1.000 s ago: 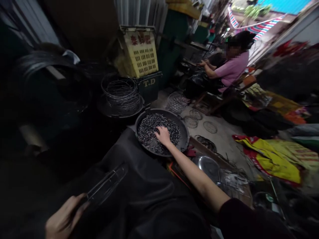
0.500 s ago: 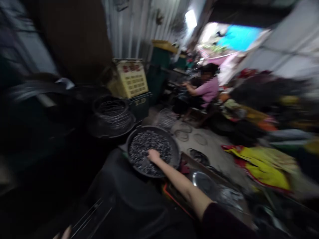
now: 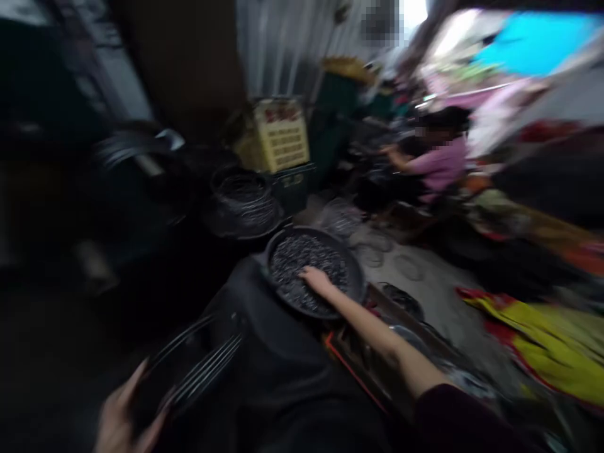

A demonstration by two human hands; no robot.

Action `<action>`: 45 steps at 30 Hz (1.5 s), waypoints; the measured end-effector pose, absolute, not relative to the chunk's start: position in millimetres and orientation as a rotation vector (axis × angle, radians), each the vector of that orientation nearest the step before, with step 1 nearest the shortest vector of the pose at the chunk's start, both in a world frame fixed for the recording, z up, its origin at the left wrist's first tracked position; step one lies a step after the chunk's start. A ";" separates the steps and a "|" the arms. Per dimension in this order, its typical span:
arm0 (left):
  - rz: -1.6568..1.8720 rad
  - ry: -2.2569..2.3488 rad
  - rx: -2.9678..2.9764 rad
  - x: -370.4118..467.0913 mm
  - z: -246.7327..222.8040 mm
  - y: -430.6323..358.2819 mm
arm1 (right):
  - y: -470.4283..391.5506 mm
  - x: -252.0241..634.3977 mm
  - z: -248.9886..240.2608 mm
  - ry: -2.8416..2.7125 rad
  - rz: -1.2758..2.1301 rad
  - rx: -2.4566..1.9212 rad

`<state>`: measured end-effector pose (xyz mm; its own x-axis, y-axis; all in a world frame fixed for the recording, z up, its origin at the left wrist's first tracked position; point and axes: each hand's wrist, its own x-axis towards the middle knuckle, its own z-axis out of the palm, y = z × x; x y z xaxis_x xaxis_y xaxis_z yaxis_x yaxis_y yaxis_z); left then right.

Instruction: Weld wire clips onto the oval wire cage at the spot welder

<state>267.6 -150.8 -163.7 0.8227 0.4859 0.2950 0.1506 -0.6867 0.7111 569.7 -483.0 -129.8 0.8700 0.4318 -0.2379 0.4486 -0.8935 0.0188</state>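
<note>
My right hand [image 3: 315, 279] reaches forward into a round black pan [image 3: 357, 277] and rests on the heap of small dark metal pieces [image 3: 302, 258] that fills it. The frame is blurred, so I cannot tell whether the fingers pinch any pieces. My left hand [image 3: 123, 415] is low at the bottom left, closed on a bent wire frame [image 3: 198, 362] of several parallel wires that sticks out to the upper right over dark cloth [image 3: 278, 377] on my lap.
A coil of wire [image 3: 245, 198] sits in a dark tub behind the pan, with a yellow crate [image 3: 278, 133] beyond. Wire rings [image 3: 377, 255] lie on the floor. A person in a pink top [image 3: 436, 167] sits working at right. Yellow-red cloth [image 3: 542, 336] lies on the right.
My view swung and blurred. My left hand with the wire frame dropped out of the frame, then came back up. My right hand stayed in the pan of metal pieces.
</note>
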 end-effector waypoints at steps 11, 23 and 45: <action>0.387 0.598 2.386 234.5 -128.2 -166.2 | -470.7 577.7 -190.7 0.892 0.293 3.298; 0.665 0.590 2.365 247.3 -135.8 -167.0 | -445.1 489.2 -153.6 0.959 0.037 3.608; 0.761 0.529 2.423 257.6 -108.9 -145.5 | -272.5 431.6 -86.7 2.712 0.064 2.275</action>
